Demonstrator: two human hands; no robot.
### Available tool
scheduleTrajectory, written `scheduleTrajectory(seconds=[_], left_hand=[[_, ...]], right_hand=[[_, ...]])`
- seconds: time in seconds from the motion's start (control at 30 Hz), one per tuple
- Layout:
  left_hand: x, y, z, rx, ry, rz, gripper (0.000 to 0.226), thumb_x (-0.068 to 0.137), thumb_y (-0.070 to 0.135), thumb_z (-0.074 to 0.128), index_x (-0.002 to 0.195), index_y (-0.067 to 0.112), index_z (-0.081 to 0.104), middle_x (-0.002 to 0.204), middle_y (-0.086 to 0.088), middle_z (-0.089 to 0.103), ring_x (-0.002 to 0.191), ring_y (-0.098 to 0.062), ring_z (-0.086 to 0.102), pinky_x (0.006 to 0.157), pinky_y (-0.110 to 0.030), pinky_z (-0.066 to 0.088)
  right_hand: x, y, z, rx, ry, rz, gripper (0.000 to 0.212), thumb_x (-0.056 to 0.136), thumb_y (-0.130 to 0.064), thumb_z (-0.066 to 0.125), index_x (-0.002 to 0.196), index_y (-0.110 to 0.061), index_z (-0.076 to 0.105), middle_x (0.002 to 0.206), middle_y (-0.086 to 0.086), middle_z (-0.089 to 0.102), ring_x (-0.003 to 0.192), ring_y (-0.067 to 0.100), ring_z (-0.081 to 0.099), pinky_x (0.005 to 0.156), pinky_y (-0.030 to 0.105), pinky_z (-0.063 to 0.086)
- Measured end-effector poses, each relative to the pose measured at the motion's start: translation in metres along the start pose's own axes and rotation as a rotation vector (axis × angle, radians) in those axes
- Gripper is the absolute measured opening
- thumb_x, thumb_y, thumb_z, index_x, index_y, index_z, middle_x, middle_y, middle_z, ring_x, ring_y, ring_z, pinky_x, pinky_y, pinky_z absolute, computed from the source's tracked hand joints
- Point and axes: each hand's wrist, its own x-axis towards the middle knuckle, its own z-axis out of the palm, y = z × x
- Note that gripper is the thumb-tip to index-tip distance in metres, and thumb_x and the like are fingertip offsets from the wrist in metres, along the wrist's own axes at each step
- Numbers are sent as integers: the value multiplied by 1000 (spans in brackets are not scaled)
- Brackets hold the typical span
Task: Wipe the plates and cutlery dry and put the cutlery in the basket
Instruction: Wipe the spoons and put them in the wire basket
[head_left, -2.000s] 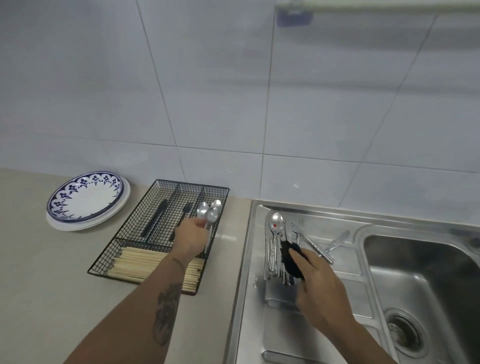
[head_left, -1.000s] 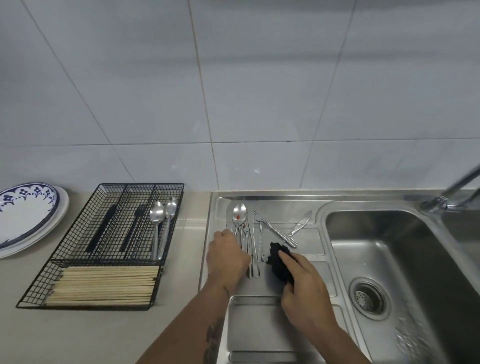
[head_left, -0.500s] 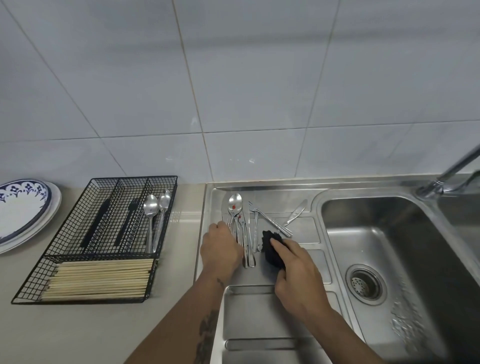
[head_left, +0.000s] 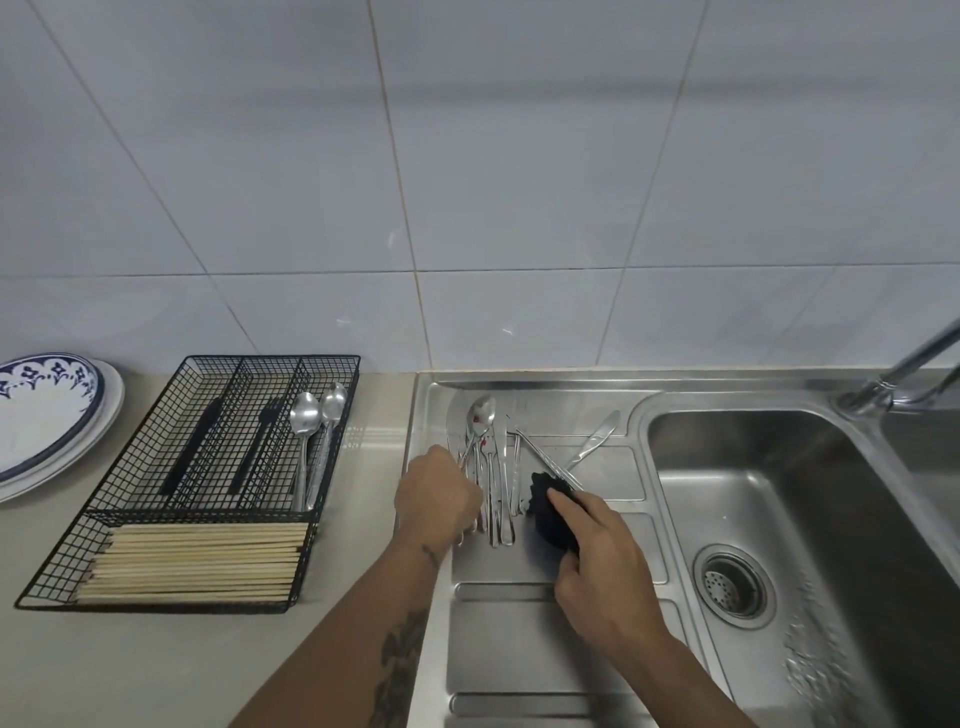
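1. Left hand (head_left: 436, 493) is on the drainboard (head_left: 545, 649), knuckles up, fingers curled down onto the left edge of the loose cutlery (head_left: 493, 478). It looks like it is gripping a handle, but the hand hides which piece.
2. Right hand (head_left: 602, 566) grips a crumpled black cloth (head_left: 550, 514), thumb and index finger pinching it, just right of the same pile.
3. Key relation: the cutlery pile lies between the two hands, touching or nearly touching both. Long axes run roughly near-to-far, handles toward the person, bowls and tips toward the wall. The left hand sits on the handle ends, so my read is that it lifts the piece and the cloth hand wipes along the shaft.
4. The basket (head_left: 67, 577) is well left of the pile, on the counter, so the left hand is the nearer one for the drop-off.
5. Count on the drainboard: one spoon (head_left: 481, 415) with a red mark on its bowl, one knife (head_left: 597, 434) angled right, one piece lying diagonally under the cloth, plus several parallel handles; I cannot tell the exact number.
6. Count in the basket: two spoons (head_left: 317, 415) in the right slot, one dark piece in each of the next two slots, and a stack of chopsticks (head_left: 197, 561) in the front compartment.
7. Plates (head_left: 47, 415): two stacked, far left, the top one blue-patterned.
8. Judgement: the plates look done, the cutlery partway.
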Motion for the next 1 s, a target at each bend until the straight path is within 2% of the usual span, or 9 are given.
scheduleTrajectory(seconds=[0.07, 0.27, 0.37, 0.43, 0.57, 0.63, 0.8, 0.87, 1.0], left_hand=[[6, -3, -7, -107, -43, -60, 10, 83, 6, 55, 90, 9, 62, 78, -4, 63, 64, -16, 59, 55, -25, 46], [21, -21, -27, -524, -241, -217, 11, 92, 1, 55, 91, 1, 65, 74, -10, 60, 65, -22, 57, 65, -28, 47], [8, -26, -38, -563, -267, -246, 23, 95, -2, 45, 93, -1, 67, 73, -11, 62, 55, -15, 57, 53, -24, 46], [-7, -28, -46, -526, -274, -202, 24, 97, 2, 43, 99, 0, 67, 74, -10, 63, 53, -13, 56, 46, -20, 44], [-38, -28, -52, -409, -267, -16, 26, 87, 3, 47, 90, -1, 72, 87, -18, 72, 73, -24, 60, 68, -29, 45], [-57, -27, -53, -383, -242, 39, 24, 85, 4, 48, 90, 2, 71, 82, -15, 70, 75, -25, 61, 69, -30, 44], [-95, -34, -55, -175, -92, 168, 27, 90, 17, 52, 113, 21, 66, 109, 4, 68, 98, -15, 59, 89, -29, 47], [-105, -38, -54, -133, -50, 222, 24, 92, 23, 54, 115, 25, 64, 110, 6, 67, 96, -13, 57, 87, -29, 46], [-123, -37, -58, -121, 76, 317, 9, 92, 35, 62, 100, 32, 61, 91, 13, 65, 84, -8, 59, 73, -28, 46]], right_hand=[[1, 1, 0, 0, -2, 0, 73, 77, 3, 51, 144, -26, 46, 141, -14, 43, 127, 12, 41, 106, 27, 40], [8, -7, -2, -4, 27, -66, 72, 77, 5, 52, 143, -25, 48, 139, -13, 46, 125, 13, 43, 104, 24, 39], [13, -19, -5, -39, 61, -147, 72, 76, 5, 58, 141, -24, 49, 137, -10, 49, 121, 14, 45, 100, 27, 43], [15, -31, -6, -83, 102, -250, 76, 67, 6, 66, 136, -21, 54, 132, -6, 55, 114, 18, 51, 93, 32, 50], [15, -56, -9, -220, 94, -446, 78, 51, 2, 72, 126, -16, 62, 127, 2, 59, 110, 25, 56, 92, 37, 51], [9, -60, -7, -346, 18, -529, 72, 53, -7, 73, 124, -17, 63, 128, 4, 59, 115, 27, 56, 92, 41, 51], [-13, -44, -19, -440, 0, -403, 67, 53, -11, 80, 118, -20, 67, 122, 4, 64, 113, 26, 60, 84, 40, 55], [-24, -47, -24, -440, 46, -392, 66, 52, -10, 82, 116, -19, 69, 121, 4, 66, 111, 26, 62, 81, 39, 56], [-48, -56, -29, -470, 75, -502, 64, 59, -11, 77, 122, -20, 65, 125, 4, 64, 113, 24, 61, 80, 37, 56]])
